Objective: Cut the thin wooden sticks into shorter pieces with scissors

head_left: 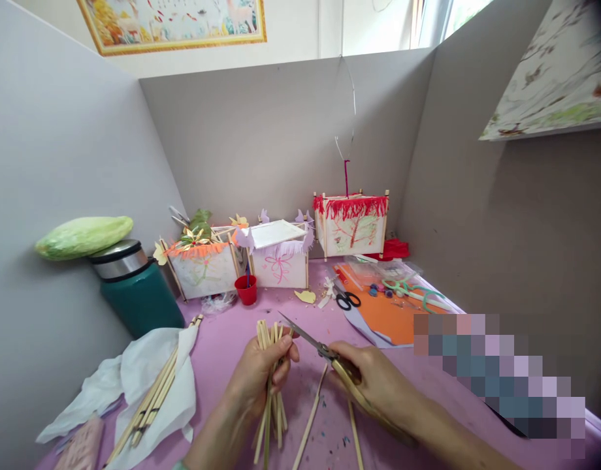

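Note:
My left hand [261,373] is closed around a bundle of thin wooden sticks [270,421], their upper ends poking out above the thumb. In my right hand [373,378] is a pair of scissors [352,380] with brassy handles. Its blades point up and left, and their tip lies close to the bundle's upper end, beside my left fingertips. Whether the blades touch a stick I cannot tell. Two loose sticks lie on the purple tabletop below my hands, one pale stick [310,418] between them and another stick [355,436] under the scissors.
Paper lanterns [279,267] on stick frames line the back, with a red-fringed lantern [357,228] at right. A red cup [246,290], black-handled scissors [348,300] and orange paper [379,320] lie ahead. Left are a green flask [141,297], a pale gourd [85,237] and tissue [153,356] under sticks.

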`<state>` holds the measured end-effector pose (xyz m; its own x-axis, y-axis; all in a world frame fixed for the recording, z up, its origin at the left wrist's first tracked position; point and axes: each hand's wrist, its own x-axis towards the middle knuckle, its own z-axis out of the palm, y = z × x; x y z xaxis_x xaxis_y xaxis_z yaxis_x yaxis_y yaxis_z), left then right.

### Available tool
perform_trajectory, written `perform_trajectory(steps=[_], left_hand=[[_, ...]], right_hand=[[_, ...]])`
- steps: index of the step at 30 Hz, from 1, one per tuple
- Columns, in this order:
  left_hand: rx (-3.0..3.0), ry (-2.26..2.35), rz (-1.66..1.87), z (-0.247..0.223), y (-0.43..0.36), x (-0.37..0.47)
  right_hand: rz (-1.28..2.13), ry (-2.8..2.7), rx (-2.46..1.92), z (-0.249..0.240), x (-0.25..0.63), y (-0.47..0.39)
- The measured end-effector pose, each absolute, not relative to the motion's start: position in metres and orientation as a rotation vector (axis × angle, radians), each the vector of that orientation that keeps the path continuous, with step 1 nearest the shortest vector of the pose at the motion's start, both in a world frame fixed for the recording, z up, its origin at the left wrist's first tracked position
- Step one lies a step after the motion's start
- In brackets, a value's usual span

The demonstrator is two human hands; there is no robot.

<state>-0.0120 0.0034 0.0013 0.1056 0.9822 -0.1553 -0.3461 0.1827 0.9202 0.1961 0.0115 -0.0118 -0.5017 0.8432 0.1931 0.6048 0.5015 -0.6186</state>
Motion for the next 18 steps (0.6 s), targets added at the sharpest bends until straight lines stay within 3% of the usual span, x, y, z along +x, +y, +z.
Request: perform_trajectory(steps=[8,18], left_hand=[[0.945,1.105,1.143,-0.0005,0.0059,-0.0118],[0.892,1.024,1.270,-0.0020,0.0040,-0.0086]], right_hand=[[0.111,-2.311,-1.343,-0.0207,0.1940,0.0100],[0.324,-2.317,-1.352,-0.0169,0.1953,0.0108]])
